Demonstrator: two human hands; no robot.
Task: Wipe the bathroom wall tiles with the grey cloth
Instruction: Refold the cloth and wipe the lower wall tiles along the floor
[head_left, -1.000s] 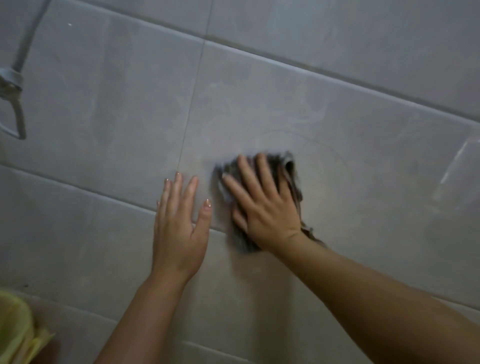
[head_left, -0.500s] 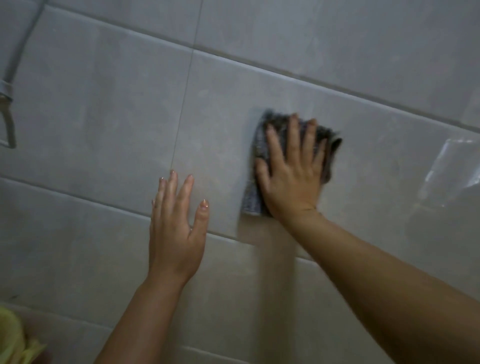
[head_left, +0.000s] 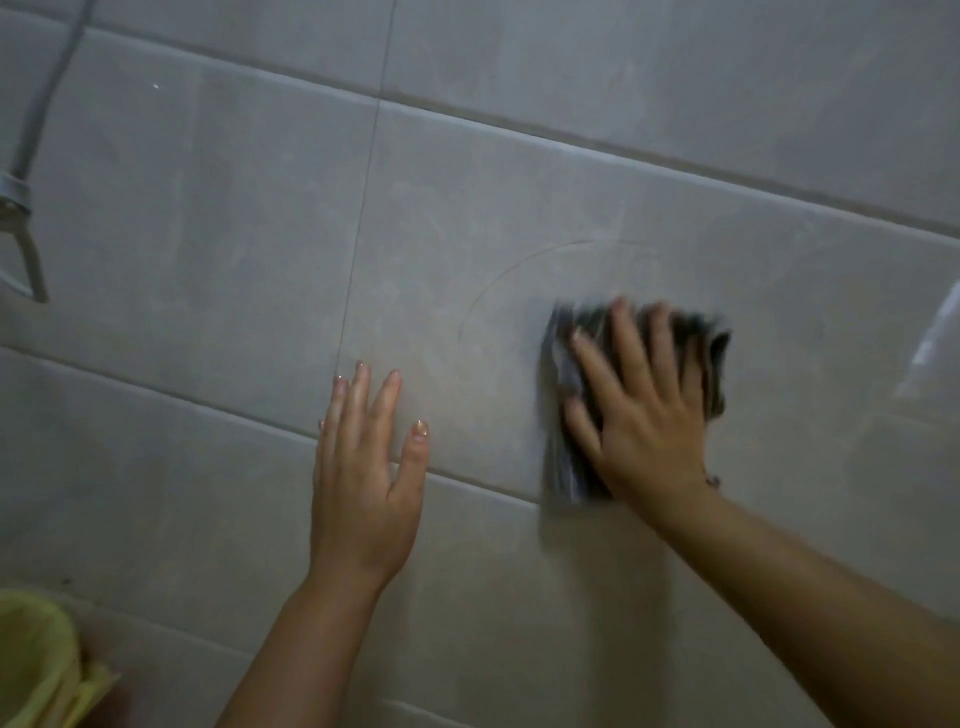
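**Right palm flat on the cloth, left palm braced on bare tile**

Your right hand (head_left: 644, 421) lies flat on the grey cloth (head_left: 558, 447) at the right of centre, fingers straight and slightly spread, pressing it to the wall tiles (head_left: 519, 197). The cloth is blurred; it shows along the hand's left edge and past the fingertips. Your left hand (head_left: 363, 493) rests on bare tile in the lower middle, well apart from the cloth, fingers straight and close together, thumb out to the side, across a grout line. A thin curved streak (head_left: 498, 280) arcs up and left of the cloth. A metal fitting (head_left: 21, 228) sits at the left edge, something yellow (head_left: 31, 670) in the lower left corner.
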